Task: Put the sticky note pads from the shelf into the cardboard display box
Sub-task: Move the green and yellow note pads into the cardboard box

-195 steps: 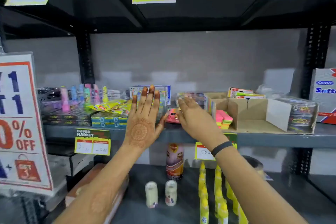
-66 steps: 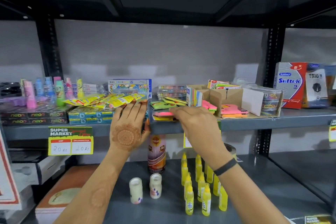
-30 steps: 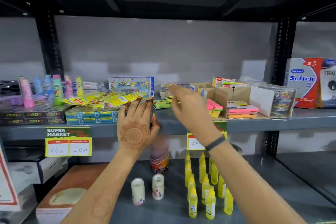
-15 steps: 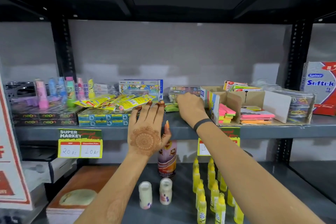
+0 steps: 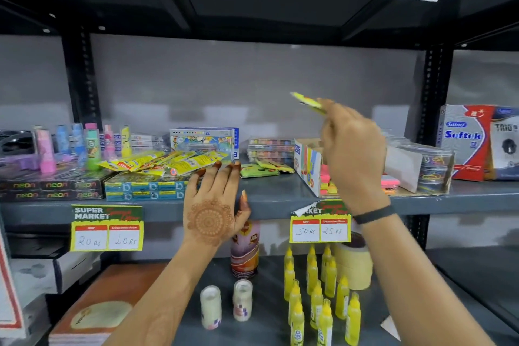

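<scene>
**A:** Where are you in the job right now?

**B:** You're mid-carry, by my reading. Your right hand (image 5: 352, 149) is raised above the cardboard box (image 5: 310, 168), fingers pinched on a yellow-green sticky pad (image 5: 307, 101) held tilted in the air, clear of the shelf (image 5: 269, 199).

**A:** And your left hand?

**B:** Your left hand (image 5: 213, 205) lies flat and spread at the shelf's front edge, gripping nothing.

**A:** What does the next move need?

**B:** Lower the pad into a compartment; pink pads (image 5: 325, 177) already sit stacked inside. Level it first so it lands flat, not on the divider.

**A:** Anything left after that?

**B:** Yes. A few green pads (image 5: 258, 170) lie loose on the shelf, just left of the box.
</scene>
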Demonstrator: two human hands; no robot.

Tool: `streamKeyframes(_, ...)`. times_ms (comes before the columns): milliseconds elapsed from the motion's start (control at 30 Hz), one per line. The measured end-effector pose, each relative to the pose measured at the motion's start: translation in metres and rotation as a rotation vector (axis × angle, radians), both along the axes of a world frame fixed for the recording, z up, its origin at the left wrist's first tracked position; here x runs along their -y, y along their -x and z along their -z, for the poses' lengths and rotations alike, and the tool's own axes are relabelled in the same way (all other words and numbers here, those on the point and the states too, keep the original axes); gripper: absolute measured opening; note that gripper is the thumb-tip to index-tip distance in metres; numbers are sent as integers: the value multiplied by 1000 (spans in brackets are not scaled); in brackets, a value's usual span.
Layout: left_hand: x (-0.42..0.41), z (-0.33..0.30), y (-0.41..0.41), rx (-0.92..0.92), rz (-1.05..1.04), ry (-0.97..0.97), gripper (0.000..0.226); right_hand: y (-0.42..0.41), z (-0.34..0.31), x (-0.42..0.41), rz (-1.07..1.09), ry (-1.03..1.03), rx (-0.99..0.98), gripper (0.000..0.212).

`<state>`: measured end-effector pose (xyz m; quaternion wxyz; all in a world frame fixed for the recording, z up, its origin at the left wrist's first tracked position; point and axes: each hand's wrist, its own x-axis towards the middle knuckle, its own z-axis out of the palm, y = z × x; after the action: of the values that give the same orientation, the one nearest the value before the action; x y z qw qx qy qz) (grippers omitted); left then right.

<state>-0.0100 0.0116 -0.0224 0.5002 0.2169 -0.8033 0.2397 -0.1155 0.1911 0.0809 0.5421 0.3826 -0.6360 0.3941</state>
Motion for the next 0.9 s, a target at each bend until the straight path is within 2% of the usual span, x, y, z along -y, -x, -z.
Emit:
streamKeyframes(233,-2,-1,0,10,21,-38,55,68,44,-41,206,-64,225,31)
streamKeyframes(400,0,0,0,13,31,-32,53,80,67,-42,139,-280,223,31)
streamKeyframes(533,-2,-1,0,5,34,-30,52,82,72,-41,116,-375,214,26)
streamKeyframes(600,-2,-1,0,10,27,-34,53,80,72,-41,102,-363,220,27)
streamKeyframes(667,-2,-1,0,13,20,-36,53,70,68,-40,72,-254,219,30)
streamKeyframes(767,-3,-1,0,10,23,-29,53,35,59,-25,-53,-44,58,35)
streamKeyframes(833,-2,-1,0,2,26,-20,53,10,53,-3,-164,-57,-48,35)
streamKeyframes(900,-2,-1,0,2,19,-9,53,-6,48,25,-269,-159,-51,32)
